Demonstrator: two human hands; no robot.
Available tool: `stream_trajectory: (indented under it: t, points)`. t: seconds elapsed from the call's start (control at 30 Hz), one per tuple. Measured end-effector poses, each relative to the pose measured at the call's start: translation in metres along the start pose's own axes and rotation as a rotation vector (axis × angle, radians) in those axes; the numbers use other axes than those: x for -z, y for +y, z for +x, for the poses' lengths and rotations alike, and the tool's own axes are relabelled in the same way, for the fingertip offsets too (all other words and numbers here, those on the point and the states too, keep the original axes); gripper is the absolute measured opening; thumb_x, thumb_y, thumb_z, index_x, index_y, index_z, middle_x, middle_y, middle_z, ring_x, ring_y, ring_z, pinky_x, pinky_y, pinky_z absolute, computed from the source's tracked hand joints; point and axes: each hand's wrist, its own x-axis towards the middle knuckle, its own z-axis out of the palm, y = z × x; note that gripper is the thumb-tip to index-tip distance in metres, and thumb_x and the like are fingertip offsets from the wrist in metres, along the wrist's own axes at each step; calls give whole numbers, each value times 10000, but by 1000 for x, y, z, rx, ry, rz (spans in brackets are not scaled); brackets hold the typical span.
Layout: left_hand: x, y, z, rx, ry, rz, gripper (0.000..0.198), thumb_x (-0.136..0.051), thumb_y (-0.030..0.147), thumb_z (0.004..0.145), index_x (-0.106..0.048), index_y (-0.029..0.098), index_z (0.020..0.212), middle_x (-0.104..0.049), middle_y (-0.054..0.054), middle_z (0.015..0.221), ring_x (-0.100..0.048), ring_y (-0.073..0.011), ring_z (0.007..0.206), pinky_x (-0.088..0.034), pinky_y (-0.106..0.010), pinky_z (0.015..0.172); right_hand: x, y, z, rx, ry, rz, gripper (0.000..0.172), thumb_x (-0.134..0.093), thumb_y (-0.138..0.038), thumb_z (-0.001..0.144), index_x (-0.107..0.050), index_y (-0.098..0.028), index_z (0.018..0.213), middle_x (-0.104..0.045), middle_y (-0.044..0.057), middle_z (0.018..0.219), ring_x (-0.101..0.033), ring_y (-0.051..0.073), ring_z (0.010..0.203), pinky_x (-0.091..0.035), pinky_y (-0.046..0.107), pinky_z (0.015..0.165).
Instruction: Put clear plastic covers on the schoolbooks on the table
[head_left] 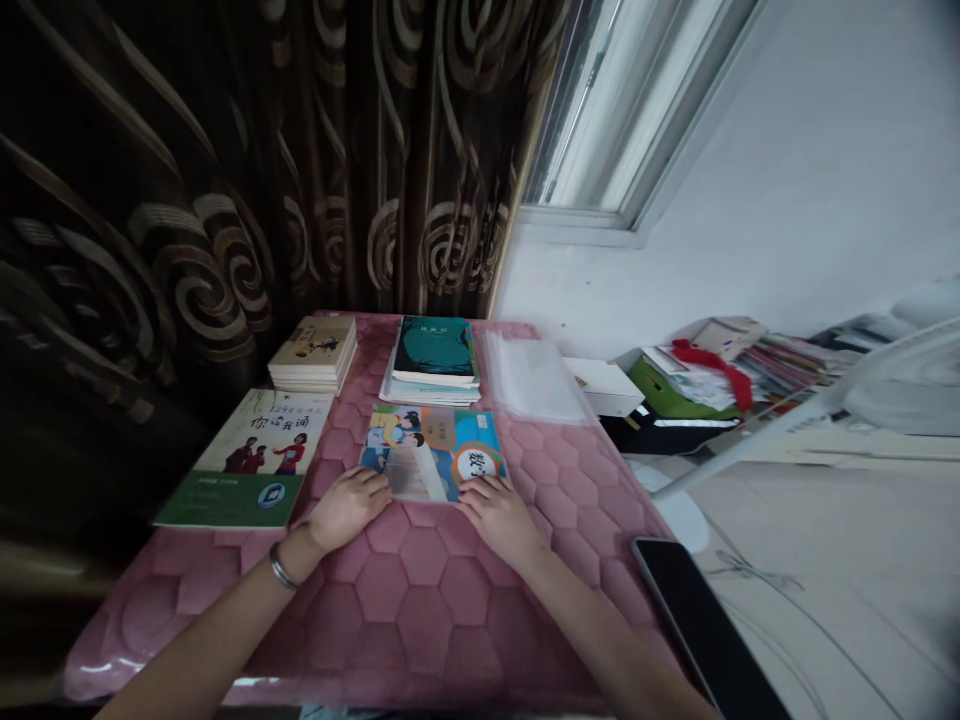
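As left hand [349, 508], right hand [499, 515] lie grip wide, curtains [225, 200] back the pink table [420, 610].

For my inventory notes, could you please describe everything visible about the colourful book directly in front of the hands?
The colourful book is a thin paperback lying flat and closed, cover up, on the pink quilted table cover. Its glossy cover shows cartoon children, blue and orange areas and a white circle with a character. The left hand and right hand touch its near edge.

A room at home, used for study

Beside the pink quilted table [420, 600]: patterned curtain [225, 200] behind, window [615, 110] to its right, schoolbooks [431, 365] stacked on top.
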Motion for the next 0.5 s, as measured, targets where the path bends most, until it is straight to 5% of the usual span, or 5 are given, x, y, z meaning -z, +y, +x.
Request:
stream_trajectory:
  t: [0.5]
  points:
    - [0,-23,-21,140,19,-348,183,-532,206,933,-707,215,881,-720,-24,1023,-651,-142,968,-504,-298,928,24,48,-43,-109,94,120,194,-561,-194,928,-714,-245,820,-760,-2,977,-663,187,885,-507,342,778]
